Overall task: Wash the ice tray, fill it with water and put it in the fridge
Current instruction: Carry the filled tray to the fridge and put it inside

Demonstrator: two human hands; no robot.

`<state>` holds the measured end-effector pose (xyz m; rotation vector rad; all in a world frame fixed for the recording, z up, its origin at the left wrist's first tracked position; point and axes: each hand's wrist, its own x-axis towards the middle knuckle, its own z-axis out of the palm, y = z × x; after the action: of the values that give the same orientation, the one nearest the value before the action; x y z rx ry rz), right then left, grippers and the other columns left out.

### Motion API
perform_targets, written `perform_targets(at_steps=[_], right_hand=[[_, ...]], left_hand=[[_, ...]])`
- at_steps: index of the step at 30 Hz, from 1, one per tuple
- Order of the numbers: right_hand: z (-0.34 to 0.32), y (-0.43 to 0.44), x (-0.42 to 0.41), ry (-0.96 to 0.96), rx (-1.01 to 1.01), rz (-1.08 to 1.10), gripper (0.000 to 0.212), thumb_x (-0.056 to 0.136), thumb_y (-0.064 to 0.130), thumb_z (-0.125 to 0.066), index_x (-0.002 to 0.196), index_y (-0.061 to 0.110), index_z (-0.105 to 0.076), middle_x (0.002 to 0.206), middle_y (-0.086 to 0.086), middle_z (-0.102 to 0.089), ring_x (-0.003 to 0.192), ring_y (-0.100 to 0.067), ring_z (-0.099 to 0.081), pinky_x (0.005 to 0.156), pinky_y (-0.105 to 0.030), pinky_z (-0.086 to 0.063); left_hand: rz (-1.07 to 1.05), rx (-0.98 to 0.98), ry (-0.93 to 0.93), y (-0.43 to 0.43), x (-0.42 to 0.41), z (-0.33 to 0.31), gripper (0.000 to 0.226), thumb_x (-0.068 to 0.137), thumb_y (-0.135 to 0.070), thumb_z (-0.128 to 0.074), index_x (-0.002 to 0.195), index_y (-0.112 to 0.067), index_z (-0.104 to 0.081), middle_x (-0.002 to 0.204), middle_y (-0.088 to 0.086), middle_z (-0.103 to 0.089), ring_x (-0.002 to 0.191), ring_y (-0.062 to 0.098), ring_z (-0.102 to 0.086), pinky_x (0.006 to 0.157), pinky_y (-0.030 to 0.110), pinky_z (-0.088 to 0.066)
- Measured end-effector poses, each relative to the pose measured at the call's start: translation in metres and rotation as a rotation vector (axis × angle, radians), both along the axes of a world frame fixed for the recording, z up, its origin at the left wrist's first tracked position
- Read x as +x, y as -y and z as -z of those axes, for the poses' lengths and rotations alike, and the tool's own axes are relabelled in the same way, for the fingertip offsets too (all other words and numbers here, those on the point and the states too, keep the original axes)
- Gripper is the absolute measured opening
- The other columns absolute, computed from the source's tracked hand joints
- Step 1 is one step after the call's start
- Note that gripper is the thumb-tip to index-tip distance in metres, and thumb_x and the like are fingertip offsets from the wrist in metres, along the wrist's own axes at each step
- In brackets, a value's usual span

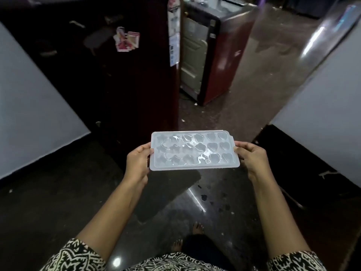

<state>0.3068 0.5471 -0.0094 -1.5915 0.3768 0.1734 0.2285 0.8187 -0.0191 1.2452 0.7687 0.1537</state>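
Observation:
A pale translucent ice tray point(193, 151) with several shaped pockets is held level in front of me, and water glints in its pockets and on its top. My left hand point(137, 163) grips its left short edge, thumb on top. My right hand point(251, 156) grips the right short edge the same way. The dark maroon fridge point(125, 75) stands just ahead to the left, its door closed, with magnets and stickers on it.
A maroon washing machine point(218, 55) stands behind the fridge on the right. White walls close in at far left point(29, 98) and right point(322, 98). The glossy dark floor point(195, 196) shows several wet spots, and my bare feet are below.

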Motion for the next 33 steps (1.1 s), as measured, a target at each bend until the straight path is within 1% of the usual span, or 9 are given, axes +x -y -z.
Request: perform_targets(at_steps=[8,13,16,20,23,27,29,31,33], right_hand=[[-0.006,-0.076,0.032,-0.007,-0.004,-0.276,0.013,0.086,0.0,-0.063,0.091,0.011,-0.07,0.083,-0.006,-0.073,0.065,-0.01,-0.07,0.051,-0.018,-0.051],[-0.009,-0.115,0.05,-0.002,-0.006,-0.443,0.013,0.085,0.001,-0.064,0.092,0.01,-0.07,0.083,-0.007,-0.073,0.066,-0.011,-0.07,0.052,-0.02,-0.052],[-0.009,-0.137,0.059,-0.003,0.0,-0.525,0.012,0.085,0.0,-0.064,0.094,0.006,-0.07,0.081,-0.007,-0.072,0.063,-0.01,-0.069,0.052,-0.02,-0.052],[-0.009,-0.163,0.069,0.001,-0.012,-0.628,0.012,0.085,0.002,-0.065,0.092,0.01,-0.071,0.084,-0.007,-0.074,0.07,-0.014,-0.069,0.056,-0.023,-0.054],[-0.008,-0.184,0.075,0.007,0.001,-0.696,0.012,0.085,0.001,-0.065,0.092,0.009,-0.071,0.08,-0.006,-0.073,0.066,-0.014,-0.067,0.057,-0.024,-0.056],[-0.007,-0.212,0.078,0.004,0.003,-0.782,0.012,0.086,-0.001,-0.063,0.092,0.007,-0.069,0.08,-0.007,-0.071,0.068,-0.016,-0.064,0.054,-0.023,-0.055],[-0.007,-0.225,0.08,0.013,-0.002,-0.816,0.013,0.085,-0.002,-0.063,0.09,0.009,-0.069,0.078,-0.005,-0.071,0.064,-0.012,-0.064,0.053,-0.022,-0.054],[-0.006,-0.238,0.08,0.016,-0.008,-0.84,0.013,0.085,-0.002,-0.063,0.089,0.009,-0.069,0.076,-0.002,-0.071,0.059,-0.007,-0.064,0.052,-0.021,-0.053],[-0.005,-0.25,0.081,0.017,-0.013,-0.865,0.013,0.085,-0.001,-0.063,0.089,0.01,-0.07,0.075,-0.001,-0.071,0.058,-0.005,-0.065,0.052,-0.021,-0.052]], left_hand=[[-0.329,-0.077,0.071,-0.048,-0.029,0.004,0.015,0.096,-0.013,-0.058,0.106,-0.01,-0.068,0.097,0.007,-0.074,0.087,0.022,-0.072,0.075,0.039,-0.059],[-0.525,-0.124,0.113,-0.064,-0.042,0.006,0.008,0.094,-0.018,-0.063,0.099,-0.014,-0.068,0.092,0.004,-0.075,0.083,0.022,-0.073,0.063,0.034,-0.059],[-0.613,-0.168,0.146,-0.071,-0.046,0.006,0.01,0.094,-0.02,-0.063,0.1,-0.014,-0.067,0.095,0.007,-0.075,0.086,0.024,-0.073,0.065,0.035,-0.06],[-0.706,-0.221,0.19,-0.08,-0.052,0.006,0.026,0.096,-0.022,-0.059,0.118,-0.008,-0.061,0.109,0.013,-0.071,0.097,0.029,-0.07,0.074,0.041,-0.06],[-0.779,-0.259,0.223,-0.088,-0.057,0.009,0.027,0.098,-0.023,-0.056,0.121,-0.009,-0.058,0.111,0.014,-0.07,0.098,0.03,-0.069,0.073,0.043,-0.06],[-0.833,-0.304,0.273,-0.096,-0.065,0.011,0.016,0.099,-0.022,-0.052,0.112,-0.014,-0.056,0.107,0.011,-0.07,0.09,0.026,-0.071,0.064,0.039,-0.059],[-0.841,-0.332,0.307,-0.101,-0.069,0.01,0.024,0.1,-0.023,-0.049,0.122,-0.012,-0.052,0.117,0.015,-0.067,0.099,0.03,-0.068,0.073,0.045,-0.058],[-0.839,-0.368,0.332,-0.106,-0.074,0.009,0.038,0.102,-0.025,-0.046,0.135,-0.006,-0.045,0.13,0.019,-0.06,0.114,0.037,-0.061,0.091,0.055,-0.051],[-0.842,-0.387,0.341,-0.113,-0.077,0.009,0.046,0.103,-0.029,-0.042,0.143,-0.005,-0.039,0.135,0.021,-0.056,0.122,0.039,-0.055,0.098,0.057,-0.046]])
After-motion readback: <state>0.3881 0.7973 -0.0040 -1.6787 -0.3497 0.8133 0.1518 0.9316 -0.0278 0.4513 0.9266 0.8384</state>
